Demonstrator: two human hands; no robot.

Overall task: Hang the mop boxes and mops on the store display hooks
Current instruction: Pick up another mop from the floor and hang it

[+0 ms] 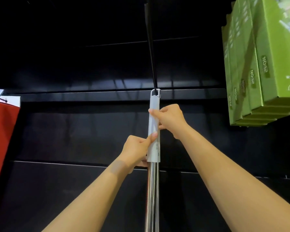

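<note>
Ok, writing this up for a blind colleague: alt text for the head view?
Left hand and right hand grip a mop's grey handle cap, its loop on a black display hook. Green boxes hang at right, a red box at left.

We are seeing a glossy chromed metal pole (152, 195), a matt grey, seemingly plastic grip (154, 114), and matt cardboard boxes (258, 64) far right.
</note>
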